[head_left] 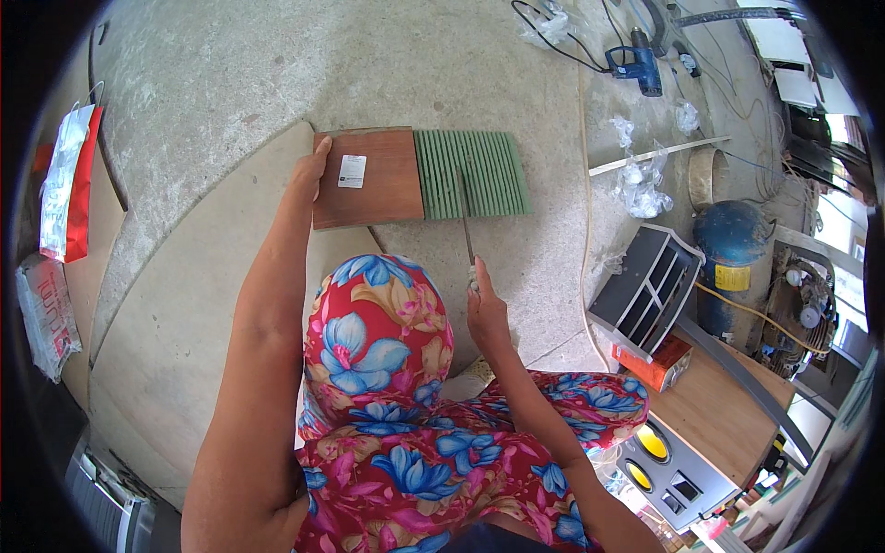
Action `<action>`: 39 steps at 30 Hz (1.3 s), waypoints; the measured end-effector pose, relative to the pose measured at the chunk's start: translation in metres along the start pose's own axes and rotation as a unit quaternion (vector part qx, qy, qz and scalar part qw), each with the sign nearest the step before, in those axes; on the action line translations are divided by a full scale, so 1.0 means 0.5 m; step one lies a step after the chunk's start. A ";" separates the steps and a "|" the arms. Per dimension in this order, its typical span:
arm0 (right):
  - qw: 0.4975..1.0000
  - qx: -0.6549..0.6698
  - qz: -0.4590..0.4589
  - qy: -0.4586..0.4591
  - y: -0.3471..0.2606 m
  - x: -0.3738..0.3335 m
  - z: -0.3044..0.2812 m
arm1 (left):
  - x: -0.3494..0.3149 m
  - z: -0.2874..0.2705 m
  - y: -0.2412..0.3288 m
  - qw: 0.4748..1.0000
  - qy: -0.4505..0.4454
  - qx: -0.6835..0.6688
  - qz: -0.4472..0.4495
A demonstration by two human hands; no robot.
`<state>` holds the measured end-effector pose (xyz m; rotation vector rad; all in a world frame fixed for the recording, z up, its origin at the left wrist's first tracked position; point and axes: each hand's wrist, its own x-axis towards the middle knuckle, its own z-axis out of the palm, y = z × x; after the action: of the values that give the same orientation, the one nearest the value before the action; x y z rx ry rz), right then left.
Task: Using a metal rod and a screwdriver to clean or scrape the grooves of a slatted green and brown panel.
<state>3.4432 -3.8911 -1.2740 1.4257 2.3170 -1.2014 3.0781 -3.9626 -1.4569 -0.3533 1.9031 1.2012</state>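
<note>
Concrete floor (230, 69) below, your left hand (311, 170) clamps fingers on the brown panel (387, 170), your right hand (488, 311) on a thin tool (466, 221), seemingly working the green ridges (493, 170); continuing likely calls for steady bracing.

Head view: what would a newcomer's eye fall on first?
The floral clothing fills the lower middle. Above it, a ridged green panel adjoins a brown board, and the right hand holds a thin tool over the ridges. At the right stands a blue tank.

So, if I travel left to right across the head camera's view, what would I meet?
Red-and-white bag → brown panel → green ridged panel → blue power tool → blue tank.
</note>
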 end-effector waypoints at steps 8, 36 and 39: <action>1.000 -0.006 0.007 0.000 0.012 0.013 0.007 | -0.036 0.019 0.027 1.000 -0.012 -0.001 -0.014; 1.000 -0.028 0.007 -0.006 -0.024 0.142 0.011 | 0.030 0.022 -0.014 0.999 0.003 0.021 0.023; 0.996 0.004 -0.072 0.056 0.025 0.053 0.023 | -0.011 0.015 0.018 0.999 -0.006 0.018 0.031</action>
<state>3.4362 -3.8789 -1.3020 1.3832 2.5327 -1.1959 3.0794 -3.9526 -1.4486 -0.2686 1.9345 1.2047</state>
